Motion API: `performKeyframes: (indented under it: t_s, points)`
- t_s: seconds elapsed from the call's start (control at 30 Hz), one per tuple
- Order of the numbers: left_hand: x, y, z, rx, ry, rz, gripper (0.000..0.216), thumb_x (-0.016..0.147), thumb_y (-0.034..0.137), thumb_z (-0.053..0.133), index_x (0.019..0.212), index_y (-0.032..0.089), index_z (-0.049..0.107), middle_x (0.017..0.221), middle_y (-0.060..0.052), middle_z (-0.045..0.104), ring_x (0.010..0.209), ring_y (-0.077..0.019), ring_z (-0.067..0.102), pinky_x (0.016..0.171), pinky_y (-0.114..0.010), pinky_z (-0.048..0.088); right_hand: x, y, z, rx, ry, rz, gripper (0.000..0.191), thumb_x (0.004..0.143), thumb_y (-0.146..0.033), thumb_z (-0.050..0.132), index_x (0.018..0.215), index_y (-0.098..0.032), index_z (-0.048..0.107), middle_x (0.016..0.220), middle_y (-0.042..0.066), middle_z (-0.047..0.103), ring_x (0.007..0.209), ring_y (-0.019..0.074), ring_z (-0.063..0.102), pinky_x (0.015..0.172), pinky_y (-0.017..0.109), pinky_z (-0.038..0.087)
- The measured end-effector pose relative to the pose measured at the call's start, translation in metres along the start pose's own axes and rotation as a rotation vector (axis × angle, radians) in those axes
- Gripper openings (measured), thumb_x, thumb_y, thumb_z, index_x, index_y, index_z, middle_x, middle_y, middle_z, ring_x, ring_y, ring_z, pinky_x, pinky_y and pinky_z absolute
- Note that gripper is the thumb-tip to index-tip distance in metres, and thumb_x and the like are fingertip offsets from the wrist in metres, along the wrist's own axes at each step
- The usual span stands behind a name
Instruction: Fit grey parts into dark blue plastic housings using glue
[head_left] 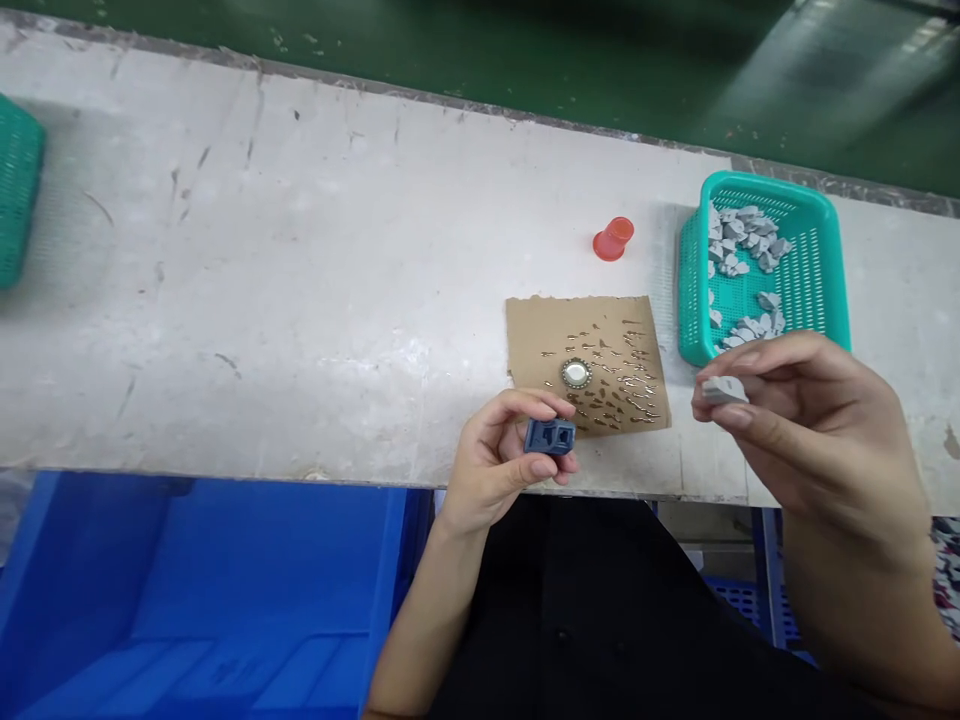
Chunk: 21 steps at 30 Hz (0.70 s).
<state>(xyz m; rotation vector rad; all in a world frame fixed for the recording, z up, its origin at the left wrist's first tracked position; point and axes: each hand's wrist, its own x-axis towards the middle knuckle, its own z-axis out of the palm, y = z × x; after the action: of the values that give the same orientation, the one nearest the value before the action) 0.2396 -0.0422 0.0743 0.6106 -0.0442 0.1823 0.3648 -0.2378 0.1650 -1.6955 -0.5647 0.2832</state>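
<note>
A small dark blue block (550, 436) with little holes in its face is pinched by the left hand (499, 462), between the thumb below and the fingers curled over the top. The block is held just above the near edge of the worktop (300, 300), at about 6 o'clock from a brown card (585, 362).

A small grey piece (724, 390) is pinched by the right hand (814, 430), between the thumb and the first fingers. This piece is held at 3 o'clock from the card, just off its right edge, and at 6 o'clock from a green basket (825, 270). The two hands are kept apart, with the card's near corner between them.

Many tiny shiny metal bits (622, 385) are spread over the card. A round silver thing (576, 374) is set near the card's middle, at 12 o'clock from the blue block.

More grey pieces (742, 240) are heaped inside the green basket. A small red cup (613, 240) is seen lying on its side at 9 o'clock from the basket and 12 o'clock from the card.

A second green basket (19, 190) is seen at the far left edge. A big blue bin (187, 600) is placed below the worktop at 7 o'clock.
</note>
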Motion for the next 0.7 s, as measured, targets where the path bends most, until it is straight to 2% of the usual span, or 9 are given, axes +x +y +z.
performKeyframes:
  t_s: [0.1,0.27,0.4,0.53,0.7]
  points:
    - [0.000,0.000,-0.001,-0.030,-0.020,0.002,0.030,0.084,0.010,0.078,0.110,0.023,0.075,0.115,0.000,0.070,0.078,-0.0084,0.076,0.067,-0.014,0.065,0.000,-0.002,0.009,-0.062,0.035,-0.097,0.030,0.077,-0.008,0.082,0.100,-0.026,0.075,0.096,0.000,0.071,0.095,0.0128,0.069,0.082,0.022,0.062]
    - [-0.001,0.001,-0.002,-0.031,-0.017,-0.007,0.029,0.084,0.010,0.078,0.109,0.023,0.075,0.114,-0.001,0.070,0.076,-0.0085,0.076,0.066,-0.015,0.065,0.001,-0.006,0.018,-0.230,0.059,-0.174,0.023,0.082,-0.012,0.079,0.101,-0.027,0.079,0.089,0.003,0.070,0.091,0.0197,0.066,0.072,0.034,0.061]
    - [-0.002,0.001,-0.001,-0.030,-0.015,-0.014,0.029,0.083,0.010,0.078,0.109,0.023,0.074,0.114,0.000,0.070,0.076,-0.0082,0.076,0.067,-0.015,0.065,-0.001,-0.008,0.020,-0.231,0.033,-0.120,0.031,0.082,-0.013,0.079,0.107,-0.031,0.079,0.096,0.005,0.062,0.093,0.0188,0.063,0.061,0.032,0.055]
    - [-0.002,0.001,0.000,-0.034,-0.011,-0.010,0.028,0.083,0.010,0.079,0.108,0.023,0.075,0.113,0.000,0.070,0.076,-0.0084,0.076,0.067,-0.015,0.065,-0.004,-0.010,0.020,-0.310,0.038,-0.121,0.036,0.082,-0.014,0.079,0.111,-0.036,0.078,0.102,0.004,0.062,0.100,0.0168,0.060,0.066,0.029,0.049]
    - [-0.001,0.000,-0.001,-0.043,-0.028,0.003,0.030,0.083,0.008,0.078,0.109,0.022,0.073,0.114,-0.001,0.070,0.077,-0.0090,0.076,0.066,-0.015,0.065,-0.005,-0.013,0.019,-0.314,0.050,-0.133,0.037,0.081,-0.016,0.080,0.112,-0.035,0.078,0.094,0.002,0.065,0.095,0.0177,0.063,0.065,0.031,0.052]
